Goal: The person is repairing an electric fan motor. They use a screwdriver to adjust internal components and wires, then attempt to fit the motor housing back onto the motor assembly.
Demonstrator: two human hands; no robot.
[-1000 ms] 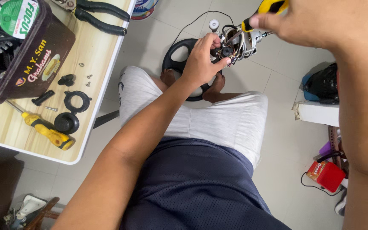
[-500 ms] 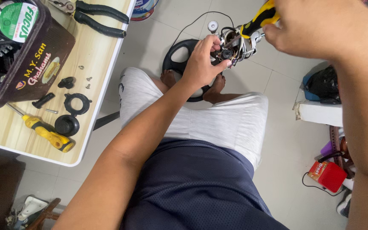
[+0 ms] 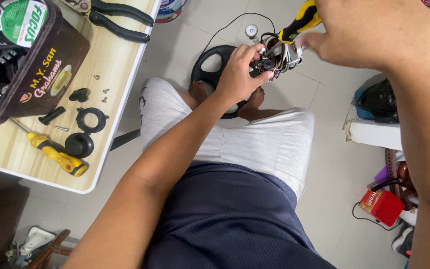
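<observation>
Head view: right hand (image 3: 374,32) has perhaps slid lower along screwdriver (image 3: 299,20).

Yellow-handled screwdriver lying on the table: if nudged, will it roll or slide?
The yellow-handled screwdriver looks rigid, with a rounded handle, so it would probably roll sideways rather than slide. It lies close to the table's front edge, so a push that way could drop it. The handle looks ribbed, likely easy to grip.

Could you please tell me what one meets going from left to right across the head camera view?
Brown box of tools → yellow-handled screwdriver on the table → black ring parts → black pliers → left hand on the small metal mechanism → right hand with a yellow-and-black screwdriver → red container on the floor.
</observation>
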